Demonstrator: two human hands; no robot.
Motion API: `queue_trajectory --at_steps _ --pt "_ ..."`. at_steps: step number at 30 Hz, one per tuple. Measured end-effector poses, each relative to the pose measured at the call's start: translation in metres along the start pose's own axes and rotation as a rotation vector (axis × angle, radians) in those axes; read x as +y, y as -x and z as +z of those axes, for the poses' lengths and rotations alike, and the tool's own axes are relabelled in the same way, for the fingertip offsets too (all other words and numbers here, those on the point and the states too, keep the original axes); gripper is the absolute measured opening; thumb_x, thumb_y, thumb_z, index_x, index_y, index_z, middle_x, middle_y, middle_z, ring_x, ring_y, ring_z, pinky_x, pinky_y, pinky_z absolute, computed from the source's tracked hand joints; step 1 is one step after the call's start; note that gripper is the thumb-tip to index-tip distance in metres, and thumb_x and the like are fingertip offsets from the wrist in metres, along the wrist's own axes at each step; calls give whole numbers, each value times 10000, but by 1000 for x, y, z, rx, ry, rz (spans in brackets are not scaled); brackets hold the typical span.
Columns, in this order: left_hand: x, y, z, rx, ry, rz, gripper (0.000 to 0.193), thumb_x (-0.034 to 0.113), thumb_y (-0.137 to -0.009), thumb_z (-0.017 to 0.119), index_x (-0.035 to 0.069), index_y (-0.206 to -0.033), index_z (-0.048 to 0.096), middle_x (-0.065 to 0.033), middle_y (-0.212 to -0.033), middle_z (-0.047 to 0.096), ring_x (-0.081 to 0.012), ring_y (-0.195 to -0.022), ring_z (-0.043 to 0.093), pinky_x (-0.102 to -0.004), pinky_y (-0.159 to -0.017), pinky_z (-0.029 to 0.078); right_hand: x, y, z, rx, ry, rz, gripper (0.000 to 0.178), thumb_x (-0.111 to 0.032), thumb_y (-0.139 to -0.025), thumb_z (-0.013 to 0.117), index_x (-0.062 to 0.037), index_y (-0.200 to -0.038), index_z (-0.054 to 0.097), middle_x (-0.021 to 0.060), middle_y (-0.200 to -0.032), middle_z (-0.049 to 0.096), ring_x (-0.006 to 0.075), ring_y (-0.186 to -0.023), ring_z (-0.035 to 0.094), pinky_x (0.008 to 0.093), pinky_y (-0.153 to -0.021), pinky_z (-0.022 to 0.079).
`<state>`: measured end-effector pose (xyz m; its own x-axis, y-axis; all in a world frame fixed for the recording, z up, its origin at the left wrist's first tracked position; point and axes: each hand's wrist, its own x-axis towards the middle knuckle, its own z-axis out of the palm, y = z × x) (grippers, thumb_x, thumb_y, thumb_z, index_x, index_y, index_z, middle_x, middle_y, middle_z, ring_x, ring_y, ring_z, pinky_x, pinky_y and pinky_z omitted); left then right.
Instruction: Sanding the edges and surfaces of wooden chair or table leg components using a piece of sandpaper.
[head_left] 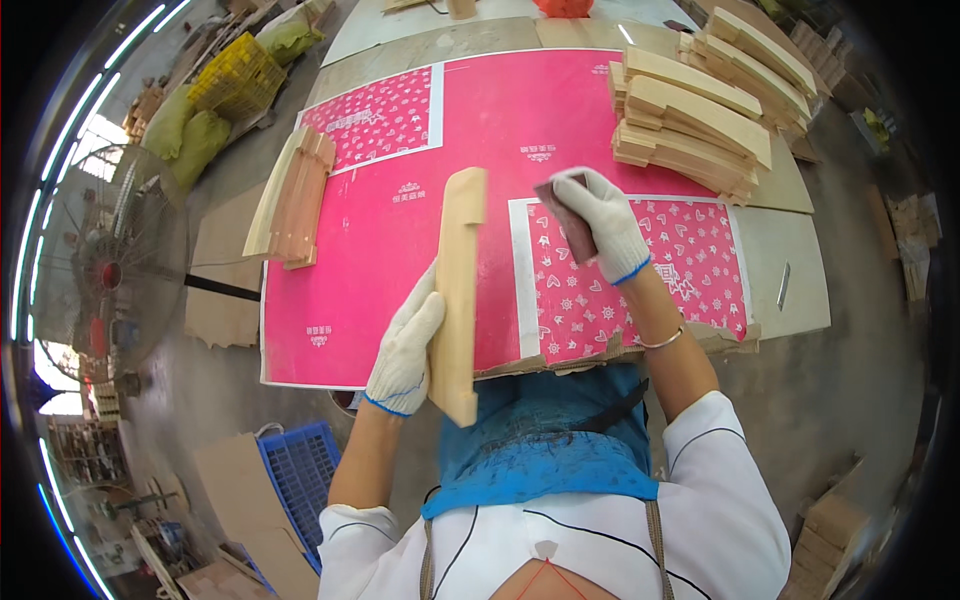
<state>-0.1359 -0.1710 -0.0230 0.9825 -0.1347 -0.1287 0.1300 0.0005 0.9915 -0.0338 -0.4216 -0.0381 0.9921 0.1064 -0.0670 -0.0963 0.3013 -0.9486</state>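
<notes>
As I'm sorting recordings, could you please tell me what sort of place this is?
Probably a woodworking workshop: wooden pieces lie stacked on a table, the left hand holds a wooden bar, and the right hand holds what looks like sandpaper.

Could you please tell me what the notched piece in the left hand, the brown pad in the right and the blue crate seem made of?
Notched piece: wood, apparently uncoated, pale and matt.
Brown pad: perhaps abrasive sheet, from its dull, flat face.
Blue crate: probably moulded plastic, from its even colour and gridded walls.

Bright tube lights (135,37) glare left; edges bend.
</notes>
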Motion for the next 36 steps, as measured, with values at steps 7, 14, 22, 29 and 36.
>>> queue_trajectory --at_steps 7,14,22,29,36 --pt "-6 18 31 -443 371 -245 1026 770 -817 576 106 -1531 258 -37 -967 555 -100 -674 500 -235 -559 420 3 4 37 -3 -22 -181 254 -236 -923 671 -6 -1029 675 38 -920 676 88 -837 611 239 -753 503" --pt "-9 14 23 -342 162 -356 608 425 -833 670 -12 -1228 522 -93 -929 608 -157 -726 598 -272 -639 501 3 5 53 15 176 -135 257 -258 -892 688 -12 -968 694 46 -868 691 84 -803 612 251 -726 509" --pt "8 23 2 -344 580 -91 636 365 -876 631 -83 -1301 481 -185 -1028 653 -219 -896 672 -347 -802 565 57 27 17 -49 530 -12 354 -313 -862 659 19 -979 695 134 -871 678 154 -847 641 315 -796 506" --pt "-4 20 4 -333 523 -308 792 370 -856 676 -75 -1422 347 -240 -1264 583 -281 -974 686 -388 -873 576 -21 9 23 85 39 -147 211 -193 -886 712 -7 -986 696 35 -910 688 94 -831 630 252 -763 513" --pt "22 23 1 -381 112 -123 603 393 -866 676 -45 -1263 560 -147 -1044 670 -192 -901 663 -330 -814 528 25 -15 21 -263 604 -35 261 -239 -870 687 1 -973 686 44 -859 688 108 -848 626 253 -792 496"
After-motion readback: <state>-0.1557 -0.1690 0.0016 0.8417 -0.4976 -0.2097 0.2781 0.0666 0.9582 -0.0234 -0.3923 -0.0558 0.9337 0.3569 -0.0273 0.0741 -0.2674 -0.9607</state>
